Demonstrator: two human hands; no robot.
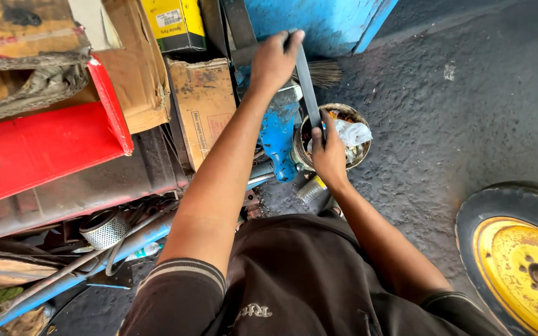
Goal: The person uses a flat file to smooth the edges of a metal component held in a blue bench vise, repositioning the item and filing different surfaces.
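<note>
- Left hand (273, 61) grips the upper end of a flat metal file (307, 82); right hand (329, 155) pinches its lower end, above the blue vise (278, 127).
- A slip could likely skin knuckles on the vise.
- The rusty scrap can (361, 158) just beside it on the asphalt floor (468, 112) might tip.

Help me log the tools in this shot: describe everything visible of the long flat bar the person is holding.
The flat bar is a narrow, dark grey strip, metal by its look, dull and unpainted. It runs slightly slanted from the left hand, which grips its upper end, down to the right hand, which holds its lower end. It passes beside the blue vise and ends above the round tin of scraps. Whether the vise clamps it cannot be told.
</note>
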